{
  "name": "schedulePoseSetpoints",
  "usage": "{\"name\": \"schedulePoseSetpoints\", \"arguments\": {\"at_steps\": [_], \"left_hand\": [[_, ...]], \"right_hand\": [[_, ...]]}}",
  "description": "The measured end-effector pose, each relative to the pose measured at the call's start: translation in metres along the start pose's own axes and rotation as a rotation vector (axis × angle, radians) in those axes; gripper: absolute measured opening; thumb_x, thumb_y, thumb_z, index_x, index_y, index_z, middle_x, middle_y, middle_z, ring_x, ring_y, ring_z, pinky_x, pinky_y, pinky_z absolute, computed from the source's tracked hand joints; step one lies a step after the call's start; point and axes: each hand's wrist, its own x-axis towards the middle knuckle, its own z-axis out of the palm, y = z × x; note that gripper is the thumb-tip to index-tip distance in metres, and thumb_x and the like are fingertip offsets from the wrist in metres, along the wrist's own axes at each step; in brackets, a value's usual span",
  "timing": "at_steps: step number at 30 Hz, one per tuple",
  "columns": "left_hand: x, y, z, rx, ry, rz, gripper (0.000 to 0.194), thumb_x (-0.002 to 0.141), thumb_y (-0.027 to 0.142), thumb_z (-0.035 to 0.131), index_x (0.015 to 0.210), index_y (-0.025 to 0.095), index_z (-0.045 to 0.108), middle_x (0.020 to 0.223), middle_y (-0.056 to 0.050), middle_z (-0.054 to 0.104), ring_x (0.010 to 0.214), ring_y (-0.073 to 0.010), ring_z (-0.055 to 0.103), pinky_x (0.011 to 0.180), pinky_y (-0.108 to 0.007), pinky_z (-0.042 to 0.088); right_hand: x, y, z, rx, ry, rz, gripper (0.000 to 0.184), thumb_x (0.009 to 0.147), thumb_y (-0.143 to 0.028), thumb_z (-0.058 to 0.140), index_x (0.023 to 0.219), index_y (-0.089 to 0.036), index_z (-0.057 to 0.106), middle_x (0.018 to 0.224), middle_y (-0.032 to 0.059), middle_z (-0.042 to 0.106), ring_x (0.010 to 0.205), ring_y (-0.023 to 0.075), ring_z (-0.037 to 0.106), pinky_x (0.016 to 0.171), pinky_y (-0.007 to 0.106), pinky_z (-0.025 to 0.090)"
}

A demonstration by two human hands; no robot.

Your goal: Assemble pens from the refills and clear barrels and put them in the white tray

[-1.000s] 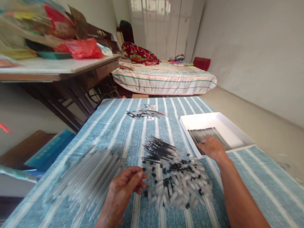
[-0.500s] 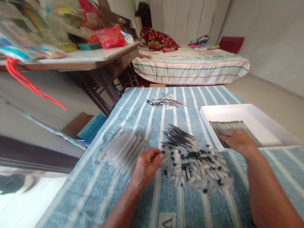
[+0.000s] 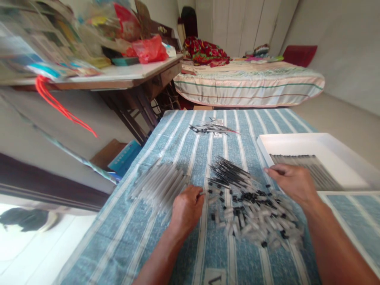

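My left hand (image 3: 188,206) hovers over the striped cloth, fingers curled closed. A small pale tip shows at its fingertips, too blurred to name. Left of it lies a pile of clear grey pen barrels (image 3: 162,184). To its right is a heap of clear pen caps and small black plugs (image 3: 261,217). Behind that heap lies a bunch of thin black pen refills (image 3: 228,172). My right hand (image 3: 292,182) is at the left corner of a white box (image 3: 341,152), fingers drawn together, nothing visible in them. Assembled-looking pens (image 3: 320,172) lie side by side inside the box.
Loose thin dark pieces (image 3: 212,128) lie at the far end of the cloth-covered table (image 3: 178,257). At the left stands a desk (image 3: 124,81) with bags on it and red cords (image 3: 65,111) hanging down. A bed (image 3: 249,85) is beyond the table.
My right hand has drawn back left from the pens in the box to its edge. My left hand stays between the barrels and the caps. The view has turned left.
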Motion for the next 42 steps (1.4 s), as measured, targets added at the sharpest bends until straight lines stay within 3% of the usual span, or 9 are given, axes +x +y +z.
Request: {"name": "schedulePoseSetpoints", "arguments": {"at_steps": [4, 8, 13, 20, 33, 38, 42], "left_hand": [[0.004, -0.010, -0.015, 0.180, 0.013, -0.123, 0.016, 0.084, 0.020, 0.047, 0.084, 0.018, 0.063, 0.082, -0.004, 0.064, 0.077, -0.0162, 0.062, 0.070, -0.024, 0.043], [0.004, -0.009, -0.020, 0.372, -0.100, -0.180, 0.019, 0.084, 0.022, 0.045, 0.078, 0.018, 0.063, 0.085, -0.006, 0.063, 0.077, -0.0195, 0.063, 0.066, -0.027, 0.043], [0.001, -0.002, -0.018, 0.450, -0.147, -0.220, 0.019, 0.083, 0.022, 0.045, 0.082, 0.016, 0.063, 0.091, -0.009, 0.062, 0.081, -0.0225, 0.064, 0.066, -0.030, 0.044], [-0.001, 0.000, -0.016, 0.479, -0.147, -0.277, 0.022, 0.084, 0.021, 0.041, 0.088, 0.015, 0.062, 0.092, -0.010, 0.062, 0.082, -0.0246, 0.064, 0.066, -0.032, 0.045], [-0.001, 0.001, -0.016, 0.511, -0.234, -0.212, 0.024, 0.084, 0.020, 0.040, 0.081, 0.014, 0.064, 0.090, -0.011, 0.060, 0.086, -0.0254, 0.061, 0.069, -0.034, 0.046], [-0.003, 0.005, -0.017, 0.497, -0.206, -0.153, 0.019, 0.083, 0.019, 0.043, 0.079, 0.015, 0.061, 0.090, -0.011, 0.059, 0.085, -0.0234, 0.059, 0.072, -0.032, 0.045], [-0.004, 0.004, -0.015, 0.317, -0.060, -0.034, 0.015, 0.083, 0.017, 0.041, 0.077, 0.017, 0.055, 0.088, -0.009, 0.058, 0.081, -0.0198, 0.057, 0.074, -0.030, 0.044]], "right_hand": [[-0.018, -0.041, 0.027, 0.062, -0.138, -0.315, 0.025, 0.083, -0.037, 0.049, 0.079, -0.022, 0.069, 0.067, -0.0005, 0.068, 0.062, 0.0143, 0.061, 0.058, 0.022, 0.039], [-0.029, -0.071, 0.044, -0.158, -0.257, -0.522, 0.025, 0.086, -0.023, 0.045, 0.073, -0.021, 0.066, 0.073, 0.0021, 0.070, 0.070, 0.0168, 0.065, 0.059, 0.024, 0.036], [-0.031, -0.083, 0.051, -0.377, -0.369, -0.471, 0.029, 0.087, -0.021, 0.041, 0.074, -0.020, 0.066, 0.072, 0.0069, 0.071, 0.069, 0.0211, 0.067, 0.055, 0.027, 0.034], [-0.029, -0.096, 0.050, -0.390, -0.478, -0.319, 0.026, 0.085, -0.023, 0.040, 0.084, -0.017, 0.065, 0.080, 0.0125, 0.071, 0.080, 0.0260, 0.066, 0.061, 0.029, 0.039], [-0.033, -0.108, 0.045, -0.389, -0.542, -0.338, 0.022, 0.079, -0.019, 0.044, 0.085, -0.014, 0.065, 0.085, 0.0155, 0.070, 0.083, 0.0285, 0.066, 0.063, 0.031, 0.041], [-0.033, -0.103, 0.049, -0.370, -0.504, -0.388, 0.019, 0.078, -0.019, 0.045, 0.083, -0.015, 0.063, 0.081, 0.0139, 0.070, 0.079, 0.0262, 0.066, 0.060, 0.028, 0.037], [-0.032, -0.092, 0.055, -0.292, -0.335, -0.424, 0.020, 0.079, -0.019, 0.044, 0.087, -0.016, 0.062, 0.071, 0.0079, 0.070, 0.068, 0.0218, 0.065, 0.055, 0.027, 0.030]]}}
